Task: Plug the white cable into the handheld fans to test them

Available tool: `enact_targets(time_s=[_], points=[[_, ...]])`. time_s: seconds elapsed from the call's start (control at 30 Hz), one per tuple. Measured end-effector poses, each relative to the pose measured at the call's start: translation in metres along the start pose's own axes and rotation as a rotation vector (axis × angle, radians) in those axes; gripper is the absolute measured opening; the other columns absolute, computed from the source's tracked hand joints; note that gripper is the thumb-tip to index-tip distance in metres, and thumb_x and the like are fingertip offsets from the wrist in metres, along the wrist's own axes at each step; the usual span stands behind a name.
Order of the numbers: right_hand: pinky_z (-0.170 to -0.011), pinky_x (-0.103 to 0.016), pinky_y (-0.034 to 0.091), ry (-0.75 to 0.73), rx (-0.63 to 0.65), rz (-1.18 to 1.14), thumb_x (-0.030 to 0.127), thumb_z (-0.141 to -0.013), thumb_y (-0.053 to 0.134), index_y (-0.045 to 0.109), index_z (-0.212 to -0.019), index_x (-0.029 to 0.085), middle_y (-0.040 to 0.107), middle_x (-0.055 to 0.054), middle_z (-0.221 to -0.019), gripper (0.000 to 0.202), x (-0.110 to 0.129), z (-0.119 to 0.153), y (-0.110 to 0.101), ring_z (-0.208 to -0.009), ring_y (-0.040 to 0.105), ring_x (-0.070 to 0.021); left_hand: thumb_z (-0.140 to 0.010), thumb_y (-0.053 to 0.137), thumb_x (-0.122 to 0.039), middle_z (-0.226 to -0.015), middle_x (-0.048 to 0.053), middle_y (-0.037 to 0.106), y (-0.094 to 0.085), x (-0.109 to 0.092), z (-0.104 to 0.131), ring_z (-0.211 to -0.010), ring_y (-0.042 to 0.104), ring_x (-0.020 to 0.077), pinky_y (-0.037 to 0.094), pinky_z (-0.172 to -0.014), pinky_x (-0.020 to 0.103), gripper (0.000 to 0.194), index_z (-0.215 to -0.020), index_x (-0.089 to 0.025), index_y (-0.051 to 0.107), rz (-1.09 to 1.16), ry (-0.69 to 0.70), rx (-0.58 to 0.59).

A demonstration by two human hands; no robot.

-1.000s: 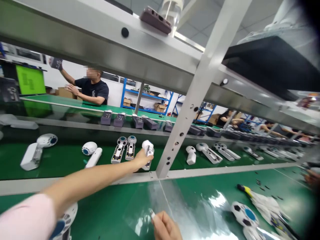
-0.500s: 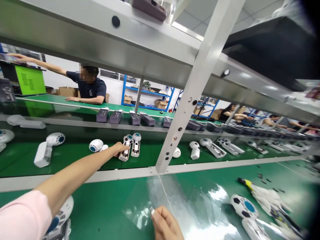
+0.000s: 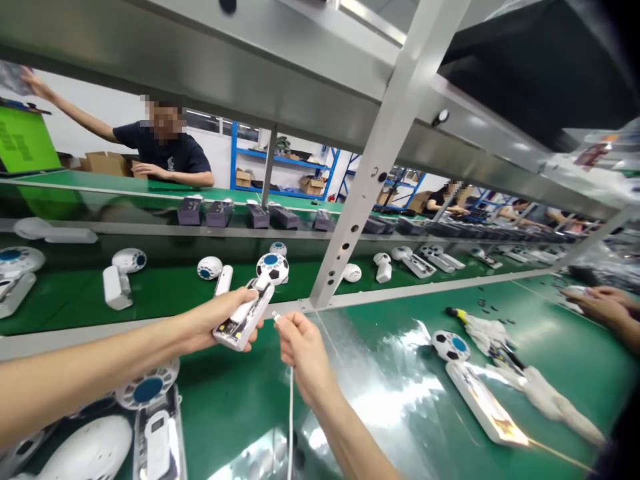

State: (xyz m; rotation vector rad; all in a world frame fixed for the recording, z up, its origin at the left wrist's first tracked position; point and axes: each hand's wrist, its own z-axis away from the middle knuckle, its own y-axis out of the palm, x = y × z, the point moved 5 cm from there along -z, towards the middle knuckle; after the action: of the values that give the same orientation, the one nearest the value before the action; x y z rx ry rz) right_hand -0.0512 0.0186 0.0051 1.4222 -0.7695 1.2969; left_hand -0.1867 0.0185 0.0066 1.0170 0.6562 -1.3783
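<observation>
My left hand (image 3: 227,319) grips a white device (image 3: 247,319) with an open body and a round, football-patterned head, tilted above the metal rail. Just to its right, my right hand (image 3: 300,340) pinches the white plug (image 3: 277,316) of a cable (image 3: 291,420) that hangs down over the green table. The plug and the device are a small gap apart. A similar device (image 3: 477,400) lies on the table to the right, its body glowing at the lower end. More devices (image 3: 159,427) are grouped at the lower left.
A slanted metal post (image 3: 367,153) rises from the rail (image 3: 390,288). Behind it, a green belt (image 3: 165,293) carries more devices. Gloves and a yellow-black tool (image 3: 463,315) lie at right, near another person's hands (image 3: 607,307). A person (image 3: 170,150) sits opposite.
My left hand has come back from the belt with a device, nearer to me. My right hand has risen with the plug towards it. Another person's hands now show at the right.
</observation>
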Motion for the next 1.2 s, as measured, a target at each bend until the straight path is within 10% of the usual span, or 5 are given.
enact_targets(time_s=[0.4, 0.77, 1.2], points=[[-0.038, -0.019, 0.011, 0.037, 0.062, 0.151, 0.032, -0.068, 0.06, 0.044, -0.059, 0.019, 0.031, 0.011, -0.048, 0.022, 0.01, 0.008, 0.014, -0.041, 0.019, -0.0039, -0.068, 0.066, -0.038, -0.064, 0.0, 0.061, 0.011, -0.004, 0.035, -0.051, 0.058, 0.0148, 0.051, -0.044, 0.026, 0.031, -0.083, -0.018, 0.048, -0.072, 0.123, 0.071], [-0.04, -0.021, 0.01, 0.078, 0.176, 0.249, 0.03, -0.065, 0.063, 0.045, -0.058, 0.018, 0.03, 0.011, -0.046, 0.023, 0.011, 0.009, 0.005, -0.041, 0.018, -0.0034, -0.072, 0.052, -0.022, -0.058, -0.007, 0.052, 0.022, 0.005, 0.033, -0.044, 0.055, 0.0132, 0.047, -0.042, 0.024, 0.018, -0.082, -0.023, 0.036, -0.332, 0.303, 0.015], [-0.04, -0.02, 0.007, 0.08, 0.1, 0.137, 0.045, -0.068, 0.067, 0.043, -0.064, 0.019, 0.022, 0.013, -0.047, 0.036, -0.01, 0.011, -0.019, -0.042, 0.012, -0.0037, -0.072, 0.057, -0.028, -0.069, -0.003, 0.06, -0.012, -0.007, 0.034, -0.067, 0.061, 0.0187, 0.047, -0.057, 0.026, 0.016, -0.082, -0.02, 0.046, -0.591, 0.392, -0.349]])
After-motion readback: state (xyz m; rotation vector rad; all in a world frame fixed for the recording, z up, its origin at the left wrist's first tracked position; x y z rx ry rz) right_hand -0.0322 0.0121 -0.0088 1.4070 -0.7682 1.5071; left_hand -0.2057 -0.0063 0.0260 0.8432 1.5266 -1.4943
